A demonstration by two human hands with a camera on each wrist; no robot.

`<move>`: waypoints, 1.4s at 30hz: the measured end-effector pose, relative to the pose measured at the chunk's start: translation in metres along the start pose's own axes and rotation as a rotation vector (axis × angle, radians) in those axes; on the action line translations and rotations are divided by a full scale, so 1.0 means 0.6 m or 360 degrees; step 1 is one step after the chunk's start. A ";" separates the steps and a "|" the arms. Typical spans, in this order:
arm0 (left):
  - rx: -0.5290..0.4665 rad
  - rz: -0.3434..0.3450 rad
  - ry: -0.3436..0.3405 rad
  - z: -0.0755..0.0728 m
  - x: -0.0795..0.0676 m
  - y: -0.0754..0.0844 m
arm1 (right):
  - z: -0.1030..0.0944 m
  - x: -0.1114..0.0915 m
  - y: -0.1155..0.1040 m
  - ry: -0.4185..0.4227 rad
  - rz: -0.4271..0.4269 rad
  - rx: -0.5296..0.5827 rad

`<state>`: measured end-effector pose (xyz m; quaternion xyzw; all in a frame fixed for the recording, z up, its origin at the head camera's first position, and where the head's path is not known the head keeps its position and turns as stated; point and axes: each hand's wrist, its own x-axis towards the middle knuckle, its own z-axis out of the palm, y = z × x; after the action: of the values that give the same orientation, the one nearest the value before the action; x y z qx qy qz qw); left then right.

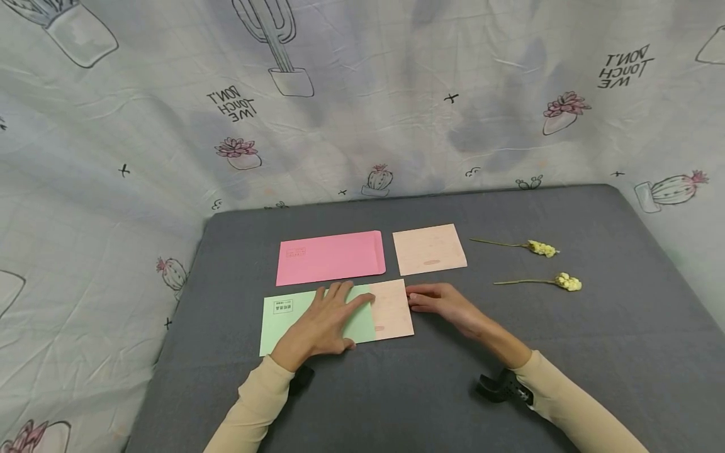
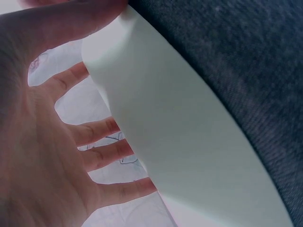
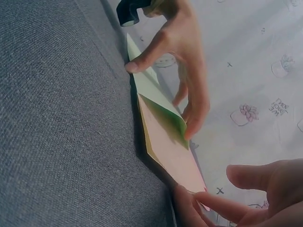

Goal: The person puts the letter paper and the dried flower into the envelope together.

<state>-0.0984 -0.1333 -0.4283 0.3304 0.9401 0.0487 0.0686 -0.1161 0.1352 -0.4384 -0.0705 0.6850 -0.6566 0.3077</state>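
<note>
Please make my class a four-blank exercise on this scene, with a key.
The left hand holds the ____ envelope.
A card sticks partly ____ of that envelope, towards the right hand.
In the head view, the pink envelope is to the ____ of the loose card.
On the table lie ____ yellow flowers.

Key: green; out; left; two

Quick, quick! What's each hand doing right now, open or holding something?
Left hand: holding the green envelope by its two long edges.
Right hand: open, just touching the end of the peach card.

The green envelope (image 1: 361,324) (partly covered itself) hides some of its card (image 1: 392,308).
</note>
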 end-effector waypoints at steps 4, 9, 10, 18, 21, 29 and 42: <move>0.0002 -0.0002 -0.0001 0.000 0.001 0.000 | 0.003 0.004 0.000 0.0006 -0.0006 -0.0085; 0.0004 -0.0006 -0.0009 -0.001 0.000 0.001 | 0.004 0.005 0.001 -0.0078 -0.0003 0.0027; 0.0004 -0.0007 -0.0011 -0.001 0.000 0.001 | 0.004 0.005 0.001 -0.0096 0.0007 0.0068; 0.0024 -0.0004 -0.0001 0.000 0.000 0.002 | 0.008 0.010 -0.002 -0.0153 0.0047 0.0136; 0.0028 -0.0005 0.0005 0.001 0.000 0.002 | 0.010 0.012 -0.002 -0.0176 0.0049 0.0125; 0.0012 -0.0016 -0.0002 0.003 -0.001 0.003 | 0.018 0.021 0.004 -0.0228 0.0046 0.0193; 0.0029 -0.0014 0.0010 0.008 -0.003 0.005 | 0.028 0.027 0.008 -0.0236 0.0081 0.0285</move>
<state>-0.0946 -0.1318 -0.4327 0.3268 0.9421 0.0410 0.0629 -0.1188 0.1135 -0.4476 -0.0736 0.6005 -0.7001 0.3793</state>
